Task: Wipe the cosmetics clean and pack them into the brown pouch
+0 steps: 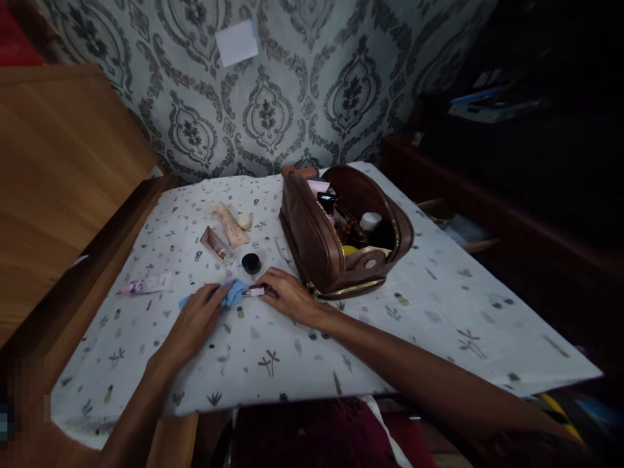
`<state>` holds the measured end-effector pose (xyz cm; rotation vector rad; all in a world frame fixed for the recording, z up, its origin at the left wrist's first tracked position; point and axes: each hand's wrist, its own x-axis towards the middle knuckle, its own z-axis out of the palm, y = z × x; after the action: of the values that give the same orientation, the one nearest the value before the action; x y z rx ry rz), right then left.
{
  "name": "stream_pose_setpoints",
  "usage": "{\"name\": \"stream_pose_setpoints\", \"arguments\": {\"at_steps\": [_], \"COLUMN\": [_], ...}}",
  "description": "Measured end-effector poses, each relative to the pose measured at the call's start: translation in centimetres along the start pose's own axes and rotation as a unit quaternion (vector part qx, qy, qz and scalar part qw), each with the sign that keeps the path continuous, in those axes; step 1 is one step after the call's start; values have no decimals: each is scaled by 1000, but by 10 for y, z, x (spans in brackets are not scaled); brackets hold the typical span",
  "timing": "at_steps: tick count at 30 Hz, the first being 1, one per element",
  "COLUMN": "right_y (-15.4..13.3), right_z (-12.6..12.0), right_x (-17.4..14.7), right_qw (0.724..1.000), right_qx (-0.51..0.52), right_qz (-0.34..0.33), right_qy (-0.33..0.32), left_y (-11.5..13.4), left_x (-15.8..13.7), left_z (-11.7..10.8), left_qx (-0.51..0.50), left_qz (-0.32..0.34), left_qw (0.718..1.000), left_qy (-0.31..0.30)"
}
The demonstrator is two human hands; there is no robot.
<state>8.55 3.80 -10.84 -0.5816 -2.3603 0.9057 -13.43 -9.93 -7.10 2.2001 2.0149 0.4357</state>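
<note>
My left hand (202,309) is closed around a light blue cloth (234,292), which touches one end of a small clear-and-dark cosmetic tube (257,292). That tube's other end is pinched in my right hand (290,292); its exact kind is too small to tell. Just beyond the hands lies a round black jar (251,262). A brown squeeze tube (216,245) with a clear cap, a beige squeeze tube (231,225) and a small cream-coloured round pot (244,221) lie farther back. To the left rests a pink-and-white tube (146,284).
An open brown toiletry bag (312,240) holding several bottles stands right of my hands. The table (341,357) has a white patterned cloth. A wooden panel (63,162) rises on the left, a patterned wall behind. At the right is an open drawer (482,244).
</note>
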Motion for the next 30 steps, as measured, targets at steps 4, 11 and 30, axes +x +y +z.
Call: {"name": "stream_pose_setpoints", "arguments": {"at_steps": [4,11,30], "right_y": [0,1,1], "right_z": [0,0,1], "right_x": [0,1,1], "right_qw": [1000,1000,1000], "right_qx": [0,4,0], "right_qz": [-4,-15,-1], "right_qy": [3,-2,-8], "left_y": [9,43,42], "left_x": [0,20,19], "left_z": [-1,13,37], "left_qx": [-24,90,190], "left_qz": [20,132,95], "left_qw": [996,977,965], "left_qy": [84,139,156]}}
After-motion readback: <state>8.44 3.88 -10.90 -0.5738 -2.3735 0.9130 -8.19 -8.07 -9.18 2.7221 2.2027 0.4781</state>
